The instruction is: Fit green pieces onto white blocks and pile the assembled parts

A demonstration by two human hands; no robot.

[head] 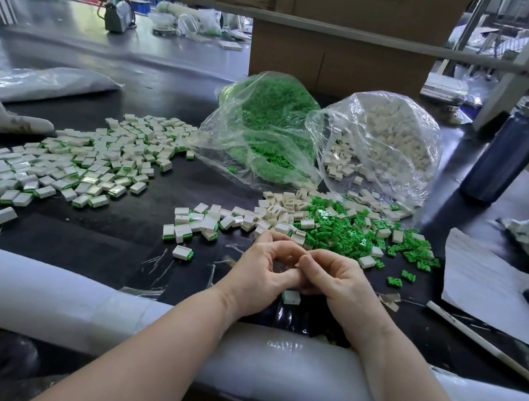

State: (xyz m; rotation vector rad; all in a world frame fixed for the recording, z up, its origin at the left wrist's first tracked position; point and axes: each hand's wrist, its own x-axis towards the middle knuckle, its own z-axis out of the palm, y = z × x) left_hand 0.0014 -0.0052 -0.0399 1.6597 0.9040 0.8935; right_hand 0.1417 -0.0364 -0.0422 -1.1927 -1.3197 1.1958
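Pressing fingertips together, left hand (pixel 262 269) meets right hand (pixel 340 281); pinched item hidden, cannot tell. Assembled part (pixel 291 297) beneath fingers. Finished pile (pixel 68 162) far left; loose green pieces (pixel 354 235), white blocks (pixel 275 209) beyond fingers remain.

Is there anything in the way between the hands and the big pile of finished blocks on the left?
Nothing big. From the left hand and right hand to the finished pile, the dark table is mostly bare. Only a few finished blocks and a small cluster sit near that path.
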